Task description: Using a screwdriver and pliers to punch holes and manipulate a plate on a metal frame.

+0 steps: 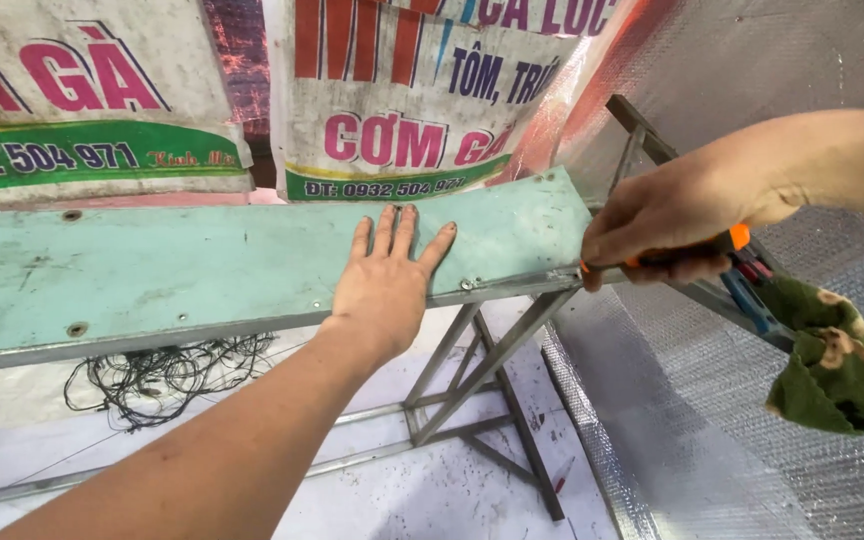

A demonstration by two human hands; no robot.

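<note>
The pale green surface [182, 270] looks matt and scuffed on a bare metal frame [482, 370], beside shiny, perhaps foil, sheeting [692, 420].

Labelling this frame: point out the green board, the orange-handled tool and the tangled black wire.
green board [172, 265], head view, bare top face left of the flat left hand.
orange-handled tool [739, 237], head view, orange end behind the right hand.
tangled black wire [157, 378], head view, middle of the tangle.

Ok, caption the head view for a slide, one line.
Left hand pressed flat on a green board while the right hand grips an orange-handled tool at its end.
</note>
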